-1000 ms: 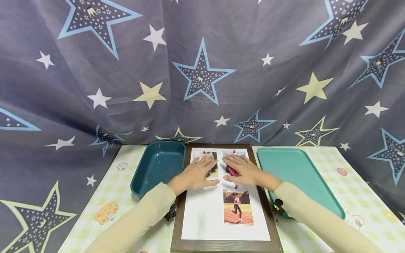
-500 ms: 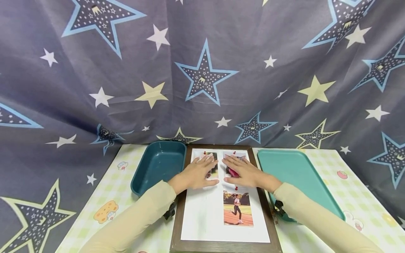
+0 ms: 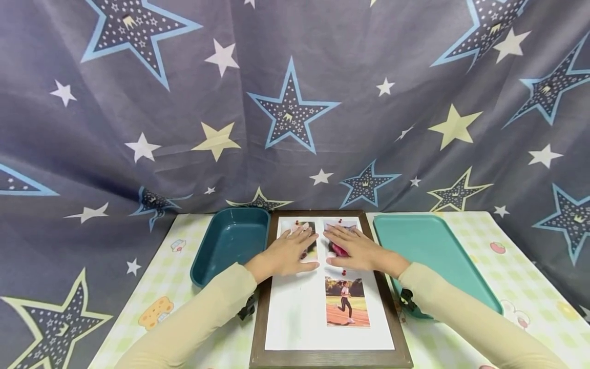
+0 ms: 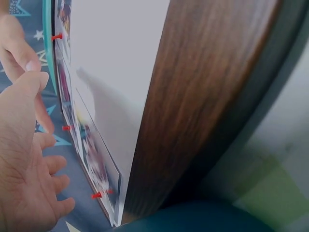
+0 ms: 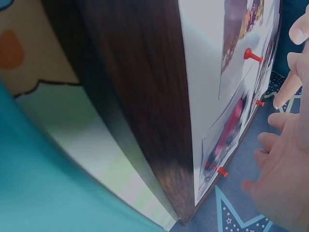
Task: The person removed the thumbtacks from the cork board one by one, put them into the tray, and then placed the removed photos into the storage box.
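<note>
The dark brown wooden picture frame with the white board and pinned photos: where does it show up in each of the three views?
Head view: the dark brown wooden picture frame lies bottom centre, between the two trays.
Left wrist view: its rail runs diagonally through the middle.
Right wrist view: its rail fills the centre.
Shared landmark: the red pushpins holding the photos.
</note>
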The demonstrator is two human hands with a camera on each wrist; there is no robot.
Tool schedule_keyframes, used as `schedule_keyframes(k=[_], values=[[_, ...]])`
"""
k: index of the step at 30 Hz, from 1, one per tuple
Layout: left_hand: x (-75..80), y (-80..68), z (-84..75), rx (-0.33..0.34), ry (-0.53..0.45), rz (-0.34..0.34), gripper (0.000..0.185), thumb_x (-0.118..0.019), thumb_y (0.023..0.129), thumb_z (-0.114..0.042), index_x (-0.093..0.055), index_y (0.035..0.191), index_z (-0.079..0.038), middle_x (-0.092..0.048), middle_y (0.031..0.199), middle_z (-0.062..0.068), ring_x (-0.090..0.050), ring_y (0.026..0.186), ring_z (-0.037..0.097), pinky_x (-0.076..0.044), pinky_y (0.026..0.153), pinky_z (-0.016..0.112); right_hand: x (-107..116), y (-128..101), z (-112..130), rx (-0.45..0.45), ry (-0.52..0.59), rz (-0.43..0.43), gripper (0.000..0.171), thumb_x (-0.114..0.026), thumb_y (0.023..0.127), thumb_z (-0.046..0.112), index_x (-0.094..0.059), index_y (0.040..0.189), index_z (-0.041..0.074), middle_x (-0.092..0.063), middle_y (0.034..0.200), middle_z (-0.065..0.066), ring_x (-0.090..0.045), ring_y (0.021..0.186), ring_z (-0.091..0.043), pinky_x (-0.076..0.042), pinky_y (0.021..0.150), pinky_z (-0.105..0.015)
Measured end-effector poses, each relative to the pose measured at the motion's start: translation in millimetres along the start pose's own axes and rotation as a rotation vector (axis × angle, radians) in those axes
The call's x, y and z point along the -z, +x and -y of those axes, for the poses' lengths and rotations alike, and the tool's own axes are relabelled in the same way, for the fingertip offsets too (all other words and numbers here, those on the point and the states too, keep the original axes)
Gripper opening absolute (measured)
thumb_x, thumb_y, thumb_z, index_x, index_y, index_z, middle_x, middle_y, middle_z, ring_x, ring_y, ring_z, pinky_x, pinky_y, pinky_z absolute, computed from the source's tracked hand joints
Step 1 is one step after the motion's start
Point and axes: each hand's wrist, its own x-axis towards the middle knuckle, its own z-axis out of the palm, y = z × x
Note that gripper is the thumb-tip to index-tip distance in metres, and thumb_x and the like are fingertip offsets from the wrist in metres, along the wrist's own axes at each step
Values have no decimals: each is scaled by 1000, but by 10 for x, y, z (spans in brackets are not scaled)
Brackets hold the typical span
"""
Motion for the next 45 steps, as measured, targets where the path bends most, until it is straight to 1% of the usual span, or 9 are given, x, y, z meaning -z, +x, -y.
schedule_keyframes(k=[6, 11, 18, 23, 27, 33, 37, 41, 45], values=[[-10, -21, 44, -6, 1, 7, 83, -43, 101, -67, -22, 164, -18, -19, 170, 11, -15, 159, 32, -17, 127, 56, -38, 13, -2, 4, 6, 11, 81, -50, 101, 60, -26, 163, 15, -21, 170, -12, -16, 158, -38, -11, 126, -64], [58, -38, 93, -12, 0, -8, 81, -45, 101, -64, -26, 163, -15, -22, 169, 12, -17, 158, 32, -19, 127, 57, -42, 35, 12, -3, -6, 10, 80, -49, 101, 61, -27, 162, 14, -22, 169, -13, -18, 157, -38, -13, 125, -63], [195, -32, 180, 30, 4, -51, 80, -49, 101, -62, -29, 162, -14, -29, 167, 14, -23, 157, 35, -22, 126, 58, 9, 128, 66, 6, -6, 12, 78, -49, 101, 59, -29, 162, 12, -22, 169, -13, -18, 157, -37, -13, 125, -64], [173, -33, 215, 39, -10, -43, 80, -51, 101, -59, -30, 162, -13, -30, 166, 17, -25, 155, 38, -24, 125, 58, 71, 221, 121, 16, -29, 14, 76, -50, 102, 55, -29, 161, 12, -23, 169, -13, -21, 157, -37, -14, 125, -63], [112, -39, 215, 45, -5, -28, 75, -53, 101, -56, -37, 159, -11, -35, 164, 17, -30, 153, 39, -26, 124, 58, 128, 324, 135, 41, -30, -38, 72, -53, 104, 48, -31, 161, 11, -25, 168, -12, -24, 156, -36, -19, 125, -62], [72, -47, 201, 45, 64, -1, 69, -52, 102, -54, -46, 153, -8, -48, 156, 17, -44, 146, 34, -31, 123, 53, 219, 502, 128, 65, -2, -121, 66, -57, 104, 41, -38, 158, 8, -32, 165, -16, -30, 153, -36, -30, 122, -58], [81, -55, 185, 26, 81, -23, 65, -55, 102, -50, -51, 149, -5, -54, 149, 18, -52, 139, 33, -37, 120, 47, 251, 612, 135, 50, 7, -161, 61, -57, 104, 38, -43, 155, 8, -37, 163, -17, -37, 150, -36, -37, 119, -53], [85, -51, 152, 22, 63, -24, 63, -57, 103, -44, -49, 150, -3, -51, 151, 21, -49, 141, 35, -38, 120, 48, 253, 711, 161, 59, 6, -229, 53, -60, 103, 30, -51, 150, 7, -46, 157, -19, -47, 144, -36, -44, 114, -52], [52, -53, 124, 43, 62, 10, 64, -56, 103, -44, -44, 154, -6, -45, 157, 19, -41, 148, 34, -34, 122, 52, 242, 804, 209, 66, 12, -254, 48, -63, 101, 25, -55, 146, 7, -53, 151, -18, -51, 140, -35, -45, 113, -51]])
